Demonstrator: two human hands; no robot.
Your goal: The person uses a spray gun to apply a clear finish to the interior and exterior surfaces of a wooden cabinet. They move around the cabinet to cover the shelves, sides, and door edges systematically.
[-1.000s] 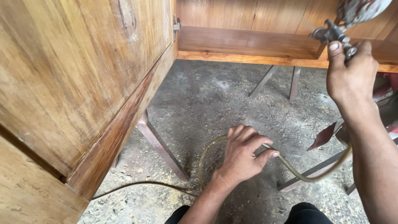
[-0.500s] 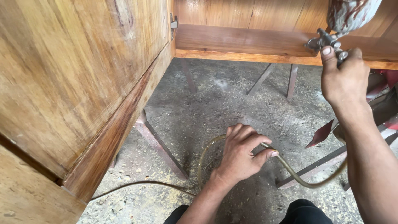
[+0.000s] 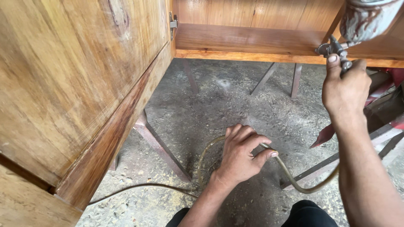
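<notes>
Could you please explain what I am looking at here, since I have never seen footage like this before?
This is one picture from a camera worn on a person's head, looking down at their own two bare hands. The right hand is raised and grips a metal spray gun with a stained cup on top. The left hand is low, holding a yellowish hose that curves across to the right arm. To the left stands a wooden door, and behind is an open wooden cabinet resting on metal legs. Below is a dusty concrete floor with sawdust on it.
</notes>
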